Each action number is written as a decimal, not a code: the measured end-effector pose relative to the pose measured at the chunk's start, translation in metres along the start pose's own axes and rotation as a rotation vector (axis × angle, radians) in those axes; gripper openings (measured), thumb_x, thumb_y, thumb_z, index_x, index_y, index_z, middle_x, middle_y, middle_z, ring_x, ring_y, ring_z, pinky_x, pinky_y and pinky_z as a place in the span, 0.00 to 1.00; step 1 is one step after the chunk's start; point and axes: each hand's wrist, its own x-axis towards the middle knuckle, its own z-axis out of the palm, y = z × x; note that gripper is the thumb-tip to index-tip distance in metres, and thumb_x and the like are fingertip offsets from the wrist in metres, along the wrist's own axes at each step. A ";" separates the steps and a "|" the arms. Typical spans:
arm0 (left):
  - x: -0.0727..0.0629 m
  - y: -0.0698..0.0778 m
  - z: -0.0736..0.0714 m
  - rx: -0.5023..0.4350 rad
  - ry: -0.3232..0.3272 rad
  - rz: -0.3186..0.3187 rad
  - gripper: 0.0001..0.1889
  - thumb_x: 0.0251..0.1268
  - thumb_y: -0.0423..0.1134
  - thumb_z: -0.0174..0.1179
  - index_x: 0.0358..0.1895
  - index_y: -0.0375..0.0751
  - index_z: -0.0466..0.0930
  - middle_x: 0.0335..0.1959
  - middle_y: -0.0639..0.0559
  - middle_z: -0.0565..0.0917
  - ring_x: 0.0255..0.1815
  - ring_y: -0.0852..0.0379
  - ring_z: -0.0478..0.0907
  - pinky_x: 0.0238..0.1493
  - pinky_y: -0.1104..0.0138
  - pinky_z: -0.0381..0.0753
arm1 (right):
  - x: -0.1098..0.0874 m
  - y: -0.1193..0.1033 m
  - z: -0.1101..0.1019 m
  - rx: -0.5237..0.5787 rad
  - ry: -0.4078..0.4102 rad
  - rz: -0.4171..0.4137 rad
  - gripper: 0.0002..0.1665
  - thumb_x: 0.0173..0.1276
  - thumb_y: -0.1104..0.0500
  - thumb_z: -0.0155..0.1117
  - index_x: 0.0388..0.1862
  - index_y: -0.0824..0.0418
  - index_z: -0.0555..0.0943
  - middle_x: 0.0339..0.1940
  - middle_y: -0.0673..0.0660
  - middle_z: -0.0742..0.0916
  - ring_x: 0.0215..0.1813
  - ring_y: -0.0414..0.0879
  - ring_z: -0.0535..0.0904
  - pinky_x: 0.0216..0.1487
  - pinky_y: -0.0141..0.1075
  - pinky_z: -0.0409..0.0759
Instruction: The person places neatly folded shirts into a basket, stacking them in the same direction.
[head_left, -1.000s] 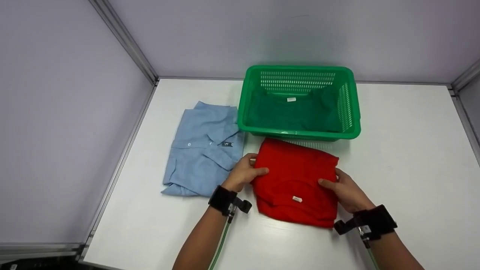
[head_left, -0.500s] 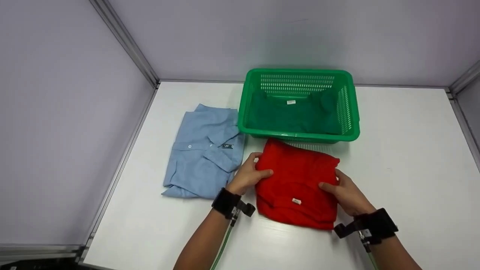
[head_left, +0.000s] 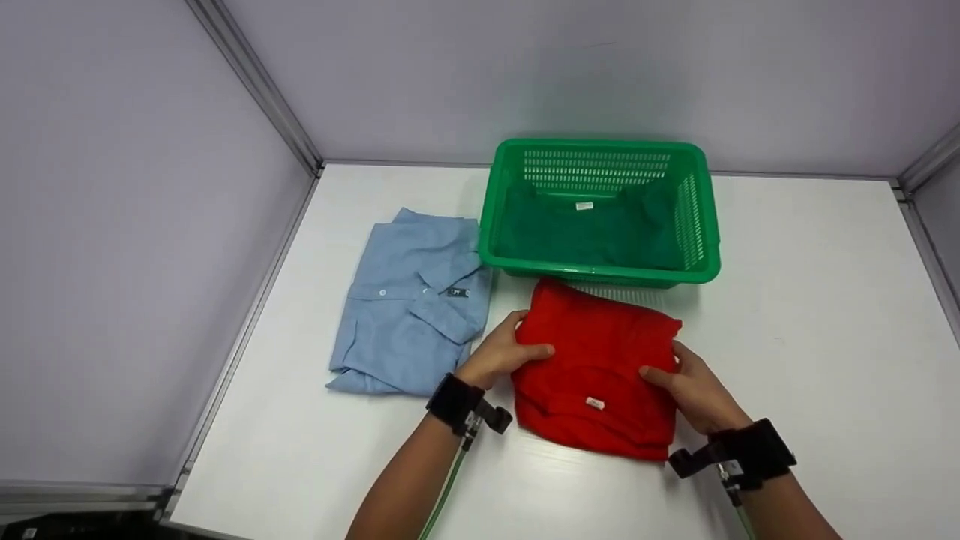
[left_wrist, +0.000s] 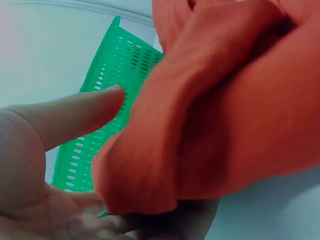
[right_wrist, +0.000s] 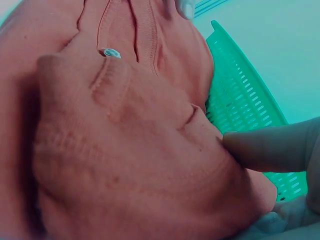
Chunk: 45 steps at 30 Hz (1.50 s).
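Note:
A folded red T-shirt lies between both hands, its neckline toward the person and a white label showing there. At its left edge my left hand holds it, thumb over the top and fingers underneath. In the left wrist view that thumb is straight and raised off the cloth, while the fingers go under the fold. My right hand grips the right edge, its thumb pressing on the fabric in the right wrist view. The right fingers are mostly hidden beneath the shirt.
Just behind the shirt stands a green plastic basket holding dark green cloth with a white tag. A folded light blue shirt lies at left, beside the left hand. Grey walls bound the white table.
The left hand has shifted slightly to the right, with the shirt's left edge. My right hand keeps nearly the same place. The basket and blue shirt stay put.

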 end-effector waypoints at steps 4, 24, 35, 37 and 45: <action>0.001 -0.003 0.001 -0.007 -0.010 -0.012 0.40 0.64 0.34 0.71 0.77 0.37 0.64 0.65 0.37 0.79 0.60 0.48 0.80 0.64 0.58 0.80 | 0.000 0.001 0.000 0.008 -0.006 0.002 0.44 0.81 0.58 0.58 0.86 0.67 0.47 0.73 0.64 0.73 0.66 0.50 0.73 0.59 0.28 0.80; -0.017 -0.005 0.001 0.005 -0.007 0.063 0.37 0.62 0.30 0.71 0.75 0.36 0.68 0.63 0.37 0.80 0.57 0.49 0.80 0.58 0.61 0.83 | -0.019 -0.003 -0.004 -0.024 -0.008 -0.026 0.45 0.81 0.55 0.61 0.85 0.64 0.50 0.71 0.65 0.75 0.64 0.51 0.76 0.60 0.32 0.83; -0.041 0.001 -0.001 -0.099 -0.071 0.120 0.36 0.64 0.29 0.69 0.76 0.35 0.65 0.60 0.35 0.82 0.53 0.52 0.84 0.53 0.64 0.86 | -0.037 -0.010 -0.006 -0.014 -0.014 -0.064 0.45 0.81 0.56 0.61 0.86 0.64 0.49 0.71 0.66 0.76 0.61 0.47 0.79 0.59 0.32 0.84; -0.046 0.004 -0.001 -0.101 -0.072 0.128 0.36 0.65 0.29 0.68 0.76 0.35 0.65 0.61 0.36 0.82 0.54 0.52 0.84 0.53 0.63 0.86 | -0.041 -0.013 -0.006 -0.013 -0.017 -0.072 0.46 0.81 0.56 0.61 0.86 0.64 0.48 0.72 0.66 0.76 0.61 0.47 0.79 0.59 0.31 0.84; -0.061 0.023 -0.003 0.015 -0.027 0.185 0.35 0.66 0.34 0.70 0.75 0.39 0.68 0.61 0.37 0.83 0.57 0.49 0.84 0.55 0.60 0.87 | -0.060 -0.028 -0.006 -0.017 -0.007 -0.157 0.43 0.80 0.58 0.62 0.84 0.64 0.53 0.66 0.63 0.81 0.58 0.43 0.83 0.58 0.31 0.84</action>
